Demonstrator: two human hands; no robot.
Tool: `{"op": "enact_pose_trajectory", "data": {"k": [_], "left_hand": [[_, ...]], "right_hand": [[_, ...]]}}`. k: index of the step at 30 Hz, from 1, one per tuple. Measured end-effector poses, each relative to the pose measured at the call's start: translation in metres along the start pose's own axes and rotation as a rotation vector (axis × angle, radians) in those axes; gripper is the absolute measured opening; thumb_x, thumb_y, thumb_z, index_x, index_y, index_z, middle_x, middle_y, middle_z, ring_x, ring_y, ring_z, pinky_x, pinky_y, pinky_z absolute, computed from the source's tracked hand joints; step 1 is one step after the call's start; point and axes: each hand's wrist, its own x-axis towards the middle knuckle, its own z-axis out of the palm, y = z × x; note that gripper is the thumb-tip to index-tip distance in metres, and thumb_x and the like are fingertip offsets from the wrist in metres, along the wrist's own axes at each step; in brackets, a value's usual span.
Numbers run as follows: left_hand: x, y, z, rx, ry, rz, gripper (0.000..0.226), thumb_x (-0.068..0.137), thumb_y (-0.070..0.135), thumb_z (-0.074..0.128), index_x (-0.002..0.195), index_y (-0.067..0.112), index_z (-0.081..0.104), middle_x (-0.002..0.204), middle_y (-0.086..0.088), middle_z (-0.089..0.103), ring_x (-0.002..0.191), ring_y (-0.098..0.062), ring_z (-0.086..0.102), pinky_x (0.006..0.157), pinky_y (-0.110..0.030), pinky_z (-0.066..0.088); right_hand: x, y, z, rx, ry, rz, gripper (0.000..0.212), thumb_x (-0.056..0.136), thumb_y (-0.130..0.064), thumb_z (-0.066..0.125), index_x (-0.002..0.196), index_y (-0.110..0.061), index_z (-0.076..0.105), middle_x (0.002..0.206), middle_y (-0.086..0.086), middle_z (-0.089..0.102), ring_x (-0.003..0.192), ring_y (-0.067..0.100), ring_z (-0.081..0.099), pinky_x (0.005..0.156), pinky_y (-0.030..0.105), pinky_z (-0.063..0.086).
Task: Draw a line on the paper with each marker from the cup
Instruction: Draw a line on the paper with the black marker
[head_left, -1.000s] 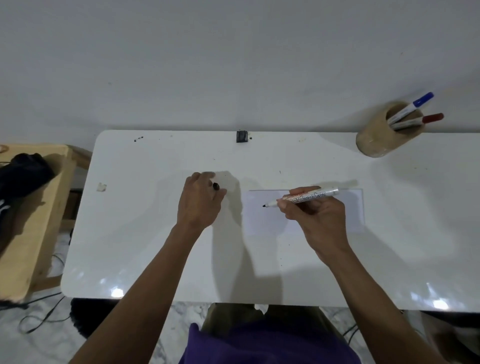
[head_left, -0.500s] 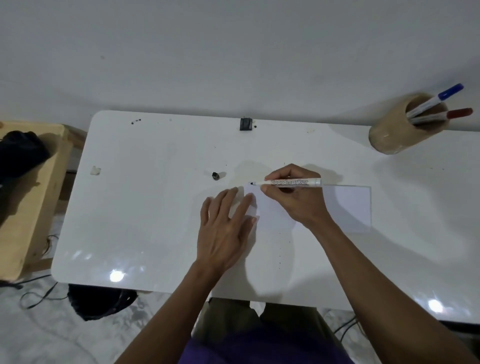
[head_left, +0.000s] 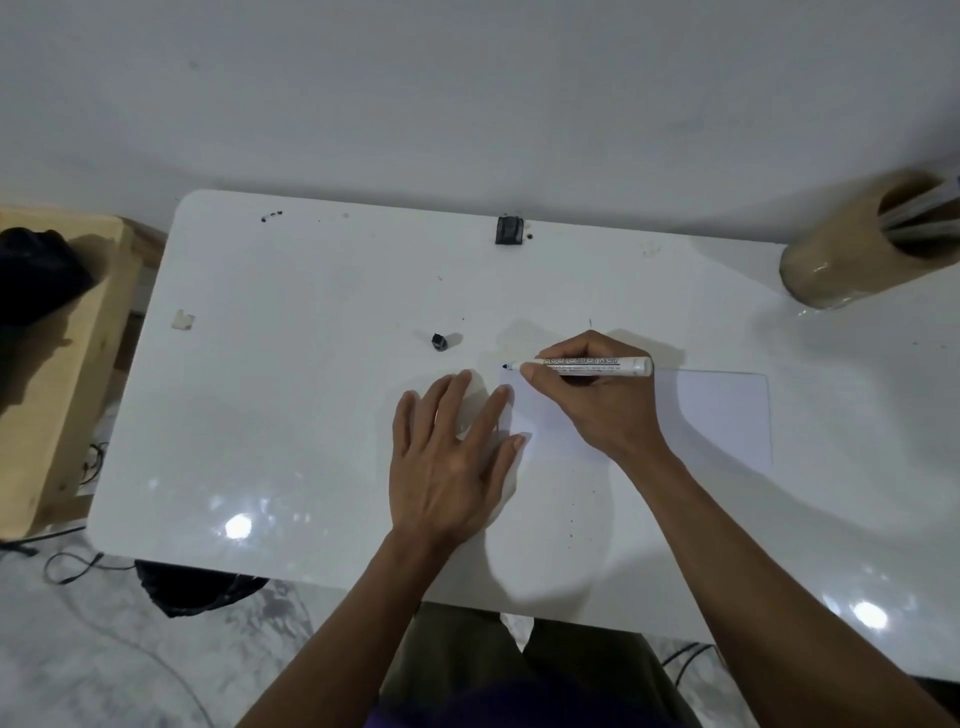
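Observation:
A white sheet of paper (head_left: 717, 415) lies flat on the white table (head_left: 311, 415). My right hand (head_left: 597, 400) grips an uncapped black marker (head_left: 597, 365), its tip at the paper's far left corner. My left hand (head_left: 452, 457) lies flat with fingers spread, its fingertips resting on the paper's left edge. The marker's black cap (head_left: 439, 341) sits on the table just left of the hands. A tan cup (head_left: 852, 249) at the far right holds two more markers (head_left: 930, 213), cut off by the frame edge.
A small black clip (head_left: 508, 230) sits at the table's far edge near the wall. A wooden stool (head_left: 57, 374) with a dark cloth on it stands left of the table. Cables lie on the floor at lower left.
My left hand put the black cap down on the table and came to rest flat on the paper's left edge. My right hand brought the marker tip to the paper's far left corner.

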Motion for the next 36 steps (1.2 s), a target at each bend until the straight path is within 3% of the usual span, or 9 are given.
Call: {"op": "enact_pose_trajectory", "data": {"k": [7,23,29,36], "left_hand": [[0.0,-0.001,0.002,-0.001,0.032,0.0,0.048,0.096,0.052,0.057,0.136,0.026,0.062,0.142,-0.016,0.059,0.133,-0.034,0.054,0.109,-0.056,0.038],[0.0,-0.004,0.004,-0.01,0.036,-0.004,0.047,0.096,0.051,0.057,0.135,0.025,0.062,0.141,-0.017,0.059,0.133,-0.036,0.053,0.109,-0.057,0.037],[-0.002,-0.003,0.002,-0.01,0.03,0.013,0.047,0.096,0.051,0.057,0.135,0.026,0.062,0.141,-0.017,0.059,0.133,-0.035,0.053,0.111,-0.057,0.036],[0.032,-0.003,-0.036,0.015,0.153,0.039,0.047,0.096,0.051,0.057,0.135,0.025,0.063,0.14,-0.018,0.059,0.132,-0.036,0.054,0.11,-0.057,0.037]], "right_hand": [[0.001,0.002,0.002,-0.024,0.009,-0.004,0.017,0.077,-0.018,0.089,0.082,-0.009,0.077,0.079,-0.001,0.078,0.071,0.015,0.074,0.063,0.031,0.059],[0.001,0.001,0.001,-0.053,-0.026,-0.004,0.016,0.077,-0.016,0.088,0.076,-0.007,0.075,0.075,-0.003,0.077,0.065,0.01,0.071,0.058,0.021,0.054],[-0.002,0.0,0.001,-0.065,-0.033,0.008,0.017,0.076,-0.016,0.089,0.075,-0.008,0.074,0.073,-0.002,0.077,0.067,0.015,0.073,0.061,0.032,0.057],[0.013,-0.053,-0.008,-0.018,-0.012,-0.097,0.017,0.077,-0.017,0.088,0.075,-0.009,0.074,0.074,-0.002,0.077,0.068,0.015,0.073,0.061,0.031,0.057]]}}
